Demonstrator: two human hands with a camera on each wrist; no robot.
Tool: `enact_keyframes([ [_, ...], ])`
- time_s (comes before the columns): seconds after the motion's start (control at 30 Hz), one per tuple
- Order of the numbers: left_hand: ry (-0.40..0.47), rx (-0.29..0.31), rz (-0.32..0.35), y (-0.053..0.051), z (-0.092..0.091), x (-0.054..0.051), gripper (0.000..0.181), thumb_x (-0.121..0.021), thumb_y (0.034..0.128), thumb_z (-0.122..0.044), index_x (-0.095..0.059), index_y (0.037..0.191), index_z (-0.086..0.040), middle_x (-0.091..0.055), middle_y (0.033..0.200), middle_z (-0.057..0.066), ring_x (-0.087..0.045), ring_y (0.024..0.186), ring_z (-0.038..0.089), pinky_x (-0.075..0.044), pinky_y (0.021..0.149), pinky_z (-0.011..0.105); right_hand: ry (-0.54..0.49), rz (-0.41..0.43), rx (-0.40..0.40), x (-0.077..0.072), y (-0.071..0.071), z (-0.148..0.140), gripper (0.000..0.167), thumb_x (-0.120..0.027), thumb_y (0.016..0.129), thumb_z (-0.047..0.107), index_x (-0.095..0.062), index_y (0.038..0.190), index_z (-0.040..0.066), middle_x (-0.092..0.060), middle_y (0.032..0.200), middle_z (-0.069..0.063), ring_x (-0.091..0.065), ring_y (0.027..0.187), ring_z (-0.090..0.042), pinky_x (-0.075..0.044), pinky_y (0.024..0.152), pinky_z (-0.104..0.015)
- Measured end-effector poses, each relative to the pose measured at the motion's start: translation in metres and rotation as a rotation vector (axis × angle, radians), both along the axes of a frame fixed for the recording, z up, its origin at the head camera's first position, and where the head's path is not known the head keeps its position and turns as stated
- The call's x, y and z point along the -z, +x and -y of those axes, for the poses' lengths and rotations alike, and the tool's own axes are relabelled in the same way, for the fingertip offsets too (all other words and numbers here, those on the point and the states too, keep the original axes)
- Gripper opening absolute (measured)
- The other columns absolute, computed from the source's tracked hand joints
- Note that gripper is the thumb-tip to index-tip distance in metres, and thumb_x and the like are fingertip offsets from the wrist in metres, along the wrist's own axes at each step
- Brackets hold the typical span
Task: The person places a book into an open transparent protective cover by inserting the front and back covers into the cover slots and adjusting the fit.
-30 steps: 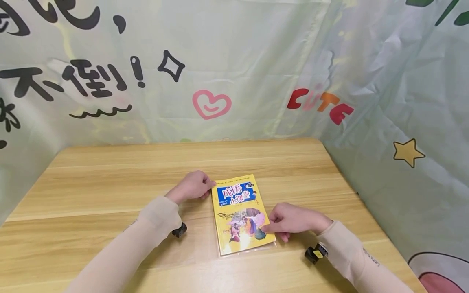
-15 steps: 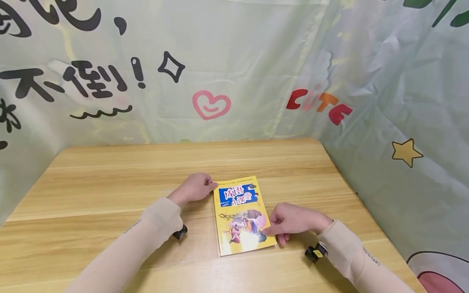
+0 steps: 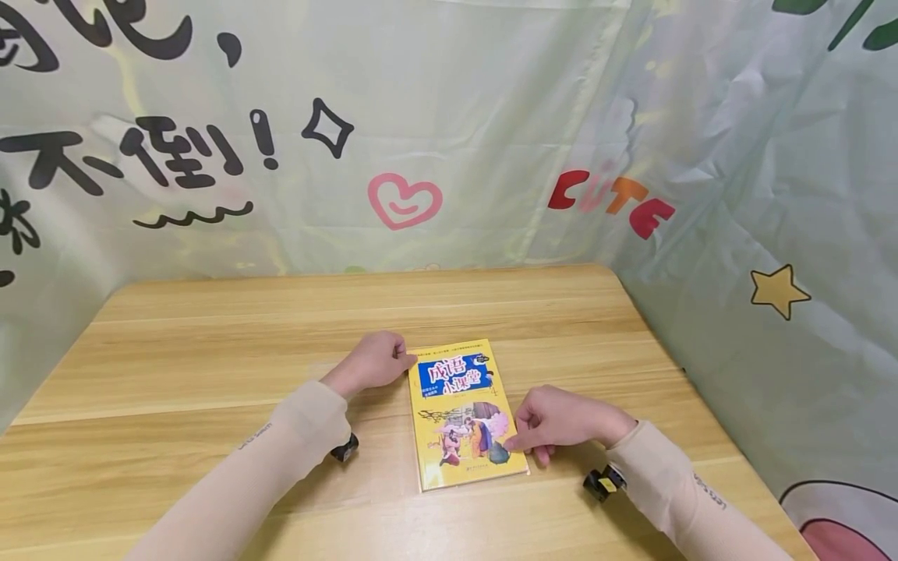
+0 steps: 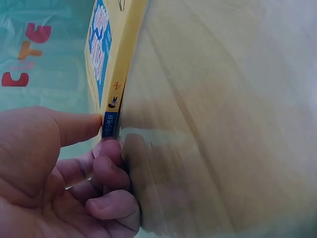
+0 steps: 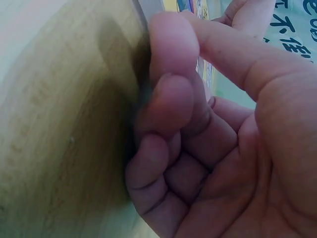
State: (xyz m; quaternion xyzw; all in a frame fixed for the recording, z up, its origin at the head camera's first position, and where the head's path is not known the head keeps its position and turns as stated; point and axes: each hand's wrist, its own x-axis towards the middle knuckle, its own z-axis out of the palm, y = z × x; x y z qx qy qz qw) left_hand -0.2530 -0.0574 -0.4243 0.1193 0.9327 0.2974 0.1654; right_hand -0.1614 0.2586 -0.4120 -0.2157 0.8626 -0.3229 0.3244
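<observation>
Wood table (image 3: 210, 327), printed cloth (image 3: 484, 93) behind: closed yellow book (image 3: 464, 417) sits mid-table, left hand (image 3: 372, 360) pinching its far left edge, right hand (image 3: 561, 421) its near right, so grip looks done, cover unopened, any lift unclear.

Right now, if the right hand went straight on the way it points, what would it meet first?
The yellow book. The right hand is at its right edge, thumb seemingly over the cover; how far the curled fingers reach underneath is unclear.
</observation>
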Motion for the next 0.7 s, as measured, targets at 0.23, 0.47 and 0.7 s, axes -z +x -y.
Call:
enact_keyframes([
  [0.23, -0.002, -0.007, 0.014, 0.0011, -0.0006, -0.0023, 0.029, -0.067, 0.1072, -0.031, -0.062, 0.086, -0.012, -0.056, 0.077, 0.003, -0.054, 0.07, 0.018, -0.043, 0.063, 0.027, 0.034, -0.031, 0.002, -0.0013, -0.0005, 0.0015, 0.04, -0.079, 0.099, 0.033, -0.067, 0.067, 0.012, -0.068, 0.056, 0.004, -0.059, 0.051, -0.01, -0.045, 0.059, -0.019],
  [0.47, -0.015, -0.005, -0.001, 0.0009, -0.0019, -0.0033, 0.028, -0.067, 0.1072, -0.031, -0.062, 0.087, -0.012, -0.057, 0.08, 0.003, -0.055, 0.073, 0.018, -0.043, 0.065, 0.027, 0.055, -0.041, 0.019, -0.0034, -0.0011, 0.004, 0.038, -0.079, 0.099, 0.033, -0.067, 0.069, 0.012, -0.067, 0.056, 0.004, -0.056, 0.052, -0.01, -0.039, 0.056, -0.019],
  [0.7, -0.002, -0.013, 0.023, -0.0027, -0.0035, -0.0044, 0.027, -0.067, 0.1077, -0.031, -0.063, 0.089, -0.012, -0.056, 0.079, 0.003, -0.054, 0.072, 0.018, -0.041, 0.064, 0.027, 0.074, -0.05, 0.029, -0.0015, -0.0041, 0.005, 0.037, -0.079, 0.098, 0.033, -0.067, 0.069, 0.013, -0.067, 0.056, 0.004, -0.057, 0.052, -0.01, -0.04, 0.057, -0.019],
])
